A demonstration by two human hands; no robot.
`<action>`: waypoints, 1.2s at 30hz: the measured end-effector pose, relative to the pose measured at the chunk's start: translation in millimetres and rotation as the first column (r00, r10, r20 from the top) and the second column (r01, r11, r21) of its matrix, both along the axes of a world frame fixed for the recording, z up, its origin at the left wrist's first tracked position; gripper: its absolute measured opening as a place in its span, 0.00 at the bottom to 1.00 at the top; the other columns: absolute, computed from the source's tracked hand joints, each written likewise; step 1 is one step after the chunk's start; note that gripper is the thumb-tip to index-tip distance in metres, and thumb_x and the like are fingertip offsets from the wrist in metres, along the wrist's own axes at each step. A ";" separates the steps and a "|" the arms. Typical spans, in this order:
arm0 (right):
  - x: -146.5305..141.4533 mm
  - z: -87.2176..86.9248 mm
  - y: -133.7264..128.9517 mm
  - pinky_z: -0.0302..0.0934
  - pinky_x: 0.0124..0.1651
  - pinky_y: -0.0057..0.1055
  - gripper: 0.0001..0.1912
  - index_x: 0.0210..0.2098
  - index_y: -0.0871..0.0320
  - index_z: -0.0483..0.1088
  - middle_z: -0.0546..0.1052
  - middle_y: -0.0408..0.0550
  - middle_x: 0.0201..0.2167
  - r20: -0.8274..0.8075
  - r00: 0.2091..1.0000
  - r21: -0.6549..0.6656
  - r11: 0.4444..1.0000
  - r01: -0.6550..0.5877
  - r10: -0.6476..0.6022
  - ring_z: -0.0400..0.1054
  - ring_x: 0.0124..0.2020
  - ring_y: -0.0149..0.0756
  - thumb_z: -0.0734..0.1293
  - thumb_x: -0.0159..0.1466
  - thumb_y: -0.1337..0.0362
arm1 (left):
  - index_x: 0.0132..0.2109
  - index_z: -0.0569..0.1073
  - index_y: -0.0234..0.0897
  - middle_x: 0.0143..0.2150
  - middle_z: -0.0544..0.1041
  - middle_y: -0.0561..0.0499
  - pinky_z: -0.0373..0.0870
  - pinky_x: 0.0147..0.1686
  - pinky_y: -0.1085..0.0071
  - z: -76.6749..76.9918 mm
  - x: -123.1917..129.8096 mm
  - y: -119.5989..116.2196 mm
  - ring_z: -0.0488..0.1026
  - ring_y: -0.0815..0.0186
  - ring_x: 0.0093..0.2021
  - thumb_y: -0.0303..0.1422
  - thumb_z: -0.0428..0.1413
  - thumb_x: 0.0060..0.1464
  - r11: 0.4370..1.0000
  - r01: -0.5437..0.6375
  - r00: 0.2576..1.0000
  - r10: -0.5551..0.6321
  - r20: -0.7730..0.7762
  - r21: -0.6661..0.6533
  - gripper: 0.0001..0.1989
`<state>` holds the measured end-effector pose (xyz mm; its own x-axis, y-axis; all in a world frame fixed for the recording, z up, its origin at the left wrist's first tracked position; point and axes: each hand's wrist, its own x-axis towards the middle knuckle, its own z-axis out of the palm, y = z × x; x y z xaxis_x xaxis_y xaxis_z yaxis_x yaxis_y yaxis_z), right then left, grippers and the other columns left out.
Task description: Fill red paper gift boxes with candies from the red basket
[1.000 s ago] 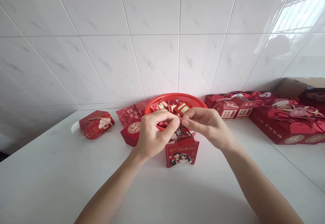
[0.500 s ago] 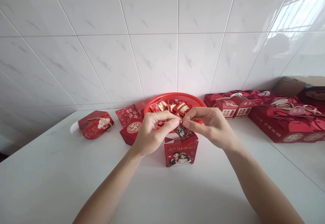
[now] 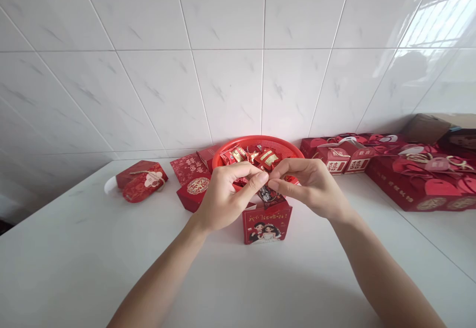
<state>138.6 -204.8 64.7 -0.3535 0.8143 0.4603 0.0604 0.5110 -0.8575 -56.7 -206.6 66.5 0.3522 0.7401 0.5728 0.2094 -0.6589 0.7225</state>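
Fingertips now nearer each other, little else changed. Left hand (image 3: 225,196) and right hand (image 3: 310,186): thumbs and forefingers closed, seemingly pinching the dark packet (image 3: 270,196) by its far end. Packet over the top of the red box (image 3: 267,225), near side of red basket (image 3: 260,139). Packet handling looks unfinished.

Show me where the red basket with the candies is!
The red basket is in the middle of the head view, by the tiled wall, just beyond the left hand, right hand and cartoon-couple box.
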 end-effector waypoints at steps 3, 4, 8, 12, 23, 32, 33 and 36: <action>-0.8 -0.3 -1.0 0.62 0.31 0.30 0.12 0.31 0.59 0.77 0.77 0.46 0.28 0.009 1.000 0.002 1.000 0.017 -0.017 0.68 0.29 0.33 0.75 0.61 0.57 | 0.30 0.77 0.37 0.29 0.78 0.51 0.73 0.24 0.74 0.2 0.8 -0.7 0.73 0.67 0.29 0.35 0.56 0.64 1.000 0.008 1.000 -0.008 -0.007 -0.005 0.14; -1.2 -0.2 -1.2 0.63 0.31 0.30 0.12 0.30 0.59 0.77 0.77 0.46 0.27 0.010 1.000 0.007 1.000 0.024 -0.024 0.68 0.29 0.33 0.75 0.60 0.56 | 0.30 0.77 0.37 0.30 0.78 0.51 0.73 0.24 0.74 0.3 1.1 -0.9 0.73 0.67 0.29 0.35 0.56 0.64 1.000 0.011 1.000 -0.011 -0.007 -0.009 0.14; -1.4 1.4 -1.4 0.64 0.33 0.31 0.13 0.30 0.59 0.77 0.78 0.47 0.28 0.015 1.000 0.029 0.999 0.027 -0.028 0.69 0.30 0.34 0.75 0.61 0.55 | 0.30 0.77 0.37 0.31 0.79 0.51 0.74 0.25 0.73 1.5 0.2 0.3 0.75 0.66 0.30 0.36 0.56 0.64 0.999 0.018 1.000 -0.018 -0.016 -0.028 0.15; 0.4 3.9 -1.8 0.65 0.34 0.31 0.08 0.30 0.58 0.76 0.78 0.46 0.29 0.114 0.991 0.086 0.994 0.060 -0.070 0.70 0.30 0.34 0.72 0.64 0.60 | 0.39 0.80 0.38 0.39 0.83 0.49 0.78 0.41 0.67 4.2 -7.4 5.9 0.79 0.61 0.41 0.38 0.56 0.65 1.000 0.002 0.996 -0.003 -0.086 -0.011 0.11; 5.0 -7.2 8.5 0.60 0.37 0.32 0.07 0.32 0.56 0.76 0.79 0.45 0.30 0.500 0.851 0.354 0.935 -0.029 -0.163 0.68 0.31 0.34 0.67 0.66 0.70 | 0.36 0.82 0.44 0.40 0.83 0.52 0.75 0.32 0.71 8.2 -30.0 11.2 0.80 0.62 0.37 0.33 0.61 0.58 1.000 -0.007 0.908 0.008 -0.420 0.002 0.04; 16.3 -3.1 10.2 0.61 0.37 0.32 0.06 0.38 0.55 0.77 0.80 0.46 0.34 0.600 0.765 0.336 0.941 0.024 -0.234 0.72 0.35 0.37 0.66 0.67 0.66 | 0.44 0.81 0.44 0.45 0.82 0.52 0.72 0.40 0.69 4.2 -29.4 12.8 0.79 0.60 0.43 0.34 0.57 0.61 0.993 -0.027 0.745 -0.058 -0.665 -0.116 0.09; 19.2 -2.8 10.8 0.62 0.38 0.32 0.07 0.43 0.55 0.77 0.81 0.48 0.38 0.622 0.745 0.318 0.947 0.042 -0.242 0.74 0.38 0.39 0.67 0.67 0.64 | 0.45 0.81 0.44 0.47 0.82 0.52 0.72 0.41 0.69 5.2 -28.9 12.8 0.78 0.60 0.44 0.34 0.57 0.61 0.990 -0.048 0.719 -0.056 -0.693 -0.129 0.09; 26.9 -4.0 13.9 0.65 0.41 0.34 0.22 0.55 0.55 0.73 0.79 0.53 0.51 0.719 0.654 0.258 0.964 0.063 -0.235 0.74 0.48 0.47 0.72 0.63 0.57 | 0.46 0.80 0.43 0.48 0.82 0.53 0.70 0.41 0.69 6.5 -27.2 14.2 0.78 0.60 0.45 0.31 0.58 0.59 0.988 -0.072 0.659 -0.054 -0.750 -0.134 0.09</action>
